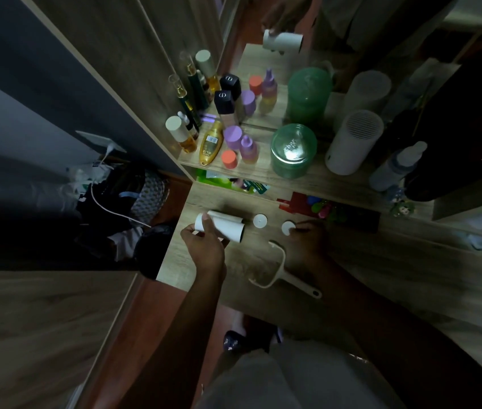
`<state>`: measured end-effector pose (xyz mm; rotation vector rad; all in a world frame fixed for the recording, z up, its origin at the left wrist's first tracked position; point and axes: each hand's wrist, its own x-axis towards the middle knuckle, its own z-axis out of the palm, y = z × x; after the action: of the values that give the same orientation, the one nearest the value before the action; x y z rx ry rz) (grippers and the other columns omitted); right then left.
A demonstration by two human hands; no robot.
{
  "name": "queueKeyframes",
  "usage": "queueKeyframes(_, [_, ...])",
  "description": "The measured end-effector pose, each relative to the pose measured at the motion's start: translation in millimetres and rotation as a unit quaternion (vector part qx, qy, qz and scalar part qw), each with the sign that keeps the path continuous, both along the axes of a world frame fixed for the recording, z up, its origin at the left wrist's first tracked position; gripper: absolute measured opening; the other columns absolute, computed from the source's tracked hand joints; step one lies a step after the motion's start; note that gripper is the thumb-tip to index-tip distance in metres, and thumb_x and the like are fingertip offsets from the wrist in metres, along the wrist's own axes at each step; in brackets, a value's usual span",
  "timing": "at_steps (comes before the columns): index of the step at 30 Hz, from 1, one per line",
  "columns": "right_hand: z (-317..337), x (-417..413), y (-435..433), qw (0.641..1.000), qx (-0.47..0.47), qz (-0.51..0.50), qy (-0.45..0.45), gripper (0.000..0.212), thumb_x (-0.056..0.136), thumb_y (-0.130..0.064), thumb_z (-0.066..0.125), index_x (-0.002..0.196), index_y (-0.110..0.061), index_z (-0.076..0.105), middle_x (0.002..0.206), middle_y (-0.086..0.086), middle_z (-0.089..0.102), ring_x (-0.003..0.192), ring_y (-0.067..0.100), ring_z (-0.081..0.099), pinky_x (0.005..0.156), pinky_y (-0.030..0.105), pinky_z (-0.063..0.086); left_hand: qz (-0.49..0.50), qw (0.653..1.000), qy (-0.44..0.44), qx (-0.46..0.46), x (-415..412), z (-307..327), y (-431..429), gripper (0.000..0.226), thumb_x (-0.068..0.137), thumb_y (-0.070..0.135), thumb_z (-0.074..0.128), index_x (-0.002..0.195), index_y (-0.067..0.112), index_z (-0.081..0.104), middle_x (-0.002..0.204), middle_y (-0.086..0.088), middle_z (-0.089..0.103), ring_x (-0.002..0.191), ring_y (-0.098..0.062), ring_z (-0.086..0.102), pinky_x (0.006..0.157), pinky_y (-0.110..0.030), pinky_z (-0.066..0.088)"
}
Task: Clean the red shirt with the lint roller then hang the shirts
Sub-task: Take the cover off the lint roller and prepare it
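Plastic lint roller handle [301,283] lying on woodgrain desk [233,202]
Left hand [204,246] clamps the smooth white roll [229,227]; right hand [307,240] pinches a round cap [287,227].

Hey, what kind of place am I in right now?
Most likely a bedroom or dressing area: a wooden dressing table, a cluster of perfume and lotion bottles on its shelf, and a mirror behind reflecting them.

Dismantled, four parts. White roll [228,227] on its side; handle [301,286] flat, just in front of it. Cap [260,221] just right of roll, second cap [287,227] beyond, end caps, probably.
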<state>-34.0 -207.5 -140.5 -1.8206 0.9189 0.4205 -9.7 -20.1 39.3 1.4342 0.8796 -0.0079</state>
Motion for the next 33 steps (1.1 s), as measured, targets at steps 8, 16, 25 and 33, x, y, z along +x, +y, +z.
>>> queueKeyframes(8, [30.5, -4.7, -0.8, 0.993, 0.060, -0.085, -0.047, 0.009, 0.087, -0.012, 0.067, 0.088, -0.019, 0.072, 0.103, 0.012, 0.074, 0.095, 0.026, 0.070, 0.088, 0.042, 0.059, -0.015, 1.000, -0.002, -0.008, -3.3, 1.2, -0.8, 0.027, 0.104, 0.026, 0.055, 0.119, 0.011, 0.039, 0.101, 0.000, 0.056, 0.103, -0.024, 0.062, 0.073, -0.037, 0.060])
queueKeyframes(16, [72.1, -10.8, 27.3, 0.988, 0.009, -0.033, -0.153, 0.015, 0.094, -0.013, 0.060, 0.100, -0.008, 0.073, 0.091, 0.007, 0.071, 0.084, 0.019, 0.066, 0.081, 0.040, 0.057, -0.002, 1.000, -0.013, -0.006, -14.0, -5.0, 14.1, 0.026, 0.103, 0.029, 0.056, 0.116, 0.012, 0.041, 0.102, -0.001, 0.057, 0.093, -0.016, 0.064, 0.068, -0.034, 0.057])
queueKeyframes(25, [134.2, -2.8, 155.9, 0.933, 0.256, 0.132, -0.217, 0.025, 0.093, -0.014, 0.068, 0.117, -0.005, 0.069, 0.096, 0.007, 0.075, 0.081, 0.011, 0.073, 0.070, 0.025, 0.058, 0.131, 0.991, -0.022, -0.028, -33.1, -3.0, 97.0, 0.026, 0.102, 0.024, 0.058, 0.115, 0.007, 0.043, 0.106, -0.010, 0.061, 0.088, -0.015, 0.066, 0.080, -0.043, 0.062])
queueKeyframes(33, [125.6, -2.5, 296.6, 0.929, 0.293, 0.197, -0.110, 0.034, 0.090, -0.010, 0.071, 0.120, 0.003, 0.063, 0.104, 0.024, 0.072, 0.080, 0.023, 0.074, 0.067, 0.028, 0.058, 0.202, 0.979, -0.013, 0.027, -61.6, -29.9, 239.1, 0.046, 0.088, 0.045, 0.071, 0.122, 0.018, 0.056, 0.109, -0.001, 0.069, 0.101, -0.022, 0.071, 0.086, -0.043, 0.061])
